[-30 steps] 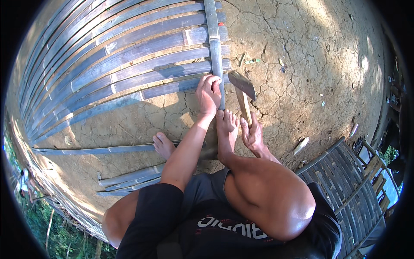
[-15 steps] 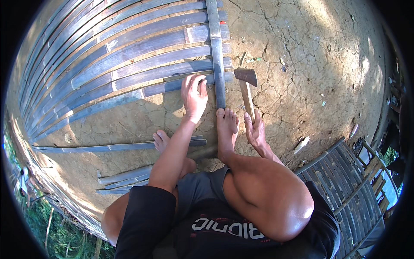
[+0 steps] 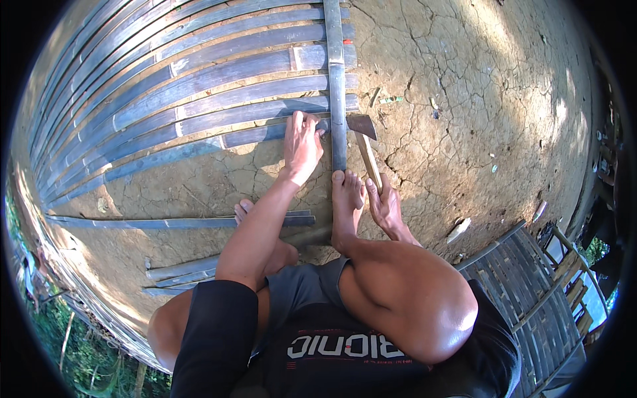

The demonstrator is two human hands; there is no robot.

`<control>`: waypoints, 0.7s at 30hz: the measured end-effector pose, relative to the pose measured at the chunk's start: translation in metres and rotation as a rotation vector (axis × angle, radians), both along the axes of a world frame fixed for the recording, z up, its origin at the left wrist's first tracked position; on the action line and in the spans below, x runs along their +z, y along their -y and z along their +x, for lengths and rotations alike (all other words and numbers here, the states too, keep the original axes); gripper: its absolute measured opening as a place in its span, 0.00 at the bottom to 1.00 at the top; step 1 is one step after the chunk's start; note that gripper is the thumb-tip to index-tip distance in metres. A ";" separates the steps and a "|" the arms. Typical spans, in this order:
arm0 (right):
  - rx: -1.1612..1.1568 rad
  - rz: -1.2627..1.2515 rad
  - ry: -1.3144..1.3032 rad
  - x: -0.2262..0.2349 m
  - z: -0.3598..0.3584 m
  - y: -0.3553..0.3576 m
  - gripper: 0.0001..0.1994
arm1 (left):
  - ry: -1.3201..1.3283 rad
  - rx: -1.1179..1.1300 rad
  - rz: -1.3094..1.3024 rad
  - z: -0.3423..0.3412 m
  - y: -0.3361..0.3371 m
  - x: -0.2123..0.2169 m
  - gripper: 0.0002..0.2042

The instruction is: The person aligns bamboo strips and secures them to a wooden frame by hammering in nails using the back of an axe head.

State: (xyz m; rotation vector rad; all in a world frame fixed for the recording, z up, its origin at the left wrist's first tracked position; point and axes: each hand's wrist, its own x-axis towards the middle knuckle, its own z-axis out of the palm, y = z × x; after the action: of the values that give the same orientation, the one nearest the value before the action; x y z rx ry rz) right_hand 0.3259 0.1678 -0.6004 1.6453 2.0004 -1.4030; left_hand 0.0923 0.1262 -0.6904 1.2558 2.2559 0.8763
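Note:
My left hand (image 3: 303, 147) is closed, its fingers curled over the near bamboo slat (image 3: 255, 135) just left of a bamboo crosspiece (image 3: 337, 93). The crosspiece lies across the slat ends, its near end by the toes of my foot (image 3: 346, 199). My right hand (image 3: 387, 207) is wrapped round the wooden handle of a hatchet (image 3: 369, 159). The dark metal head of the hatchet is raised beside the right edge of the crosspiece, close to the end of the near slat. My curled fingers hide part of that slat.
Several more bamboo slats (image 3: 232, 63) spread in a row to the far left. Loose bamboo strips (image 3: 179, 223) lie nearer me on the cracked earth (image 3: 451, 126). A slatted bamboo platform (image 3: 514, 282) stands at the lower right, and a pale chip (image 3: 458, 230) lies near it.
The hatchet has swung left toward the crosspiece, with my right hand moving along. My left hand has shifted slightly right, its fingers bending lower over the near slat.

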 end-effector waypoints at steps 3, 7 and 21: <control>-0.008 -0.028 -0.018 0.009 -0.006 -0.006 0.20 | 0.038 0.040 0.074 0.002 0.002 -0.004 0.13; 0.002 -0.087 -0.129 0.006 0.012 -0.018 0.21 | 0.015 0.011 0.156 0.000 -0.004 0.001 0.14; 0.376 -0.281 0.110 0.071 -0.020 -0.146 0.29 | 0.037 0.010 0.134 -0.001 -0.002 0.004 0.16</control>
State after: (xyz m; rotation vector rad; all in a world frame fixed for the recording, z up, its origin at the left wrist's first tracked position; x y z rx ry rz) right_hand 0.3058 0.3134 -0.5295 1.1325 1.8302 -1.3447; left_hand 0.0917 0.1281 -0.6867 1.2761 2.2077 1.0608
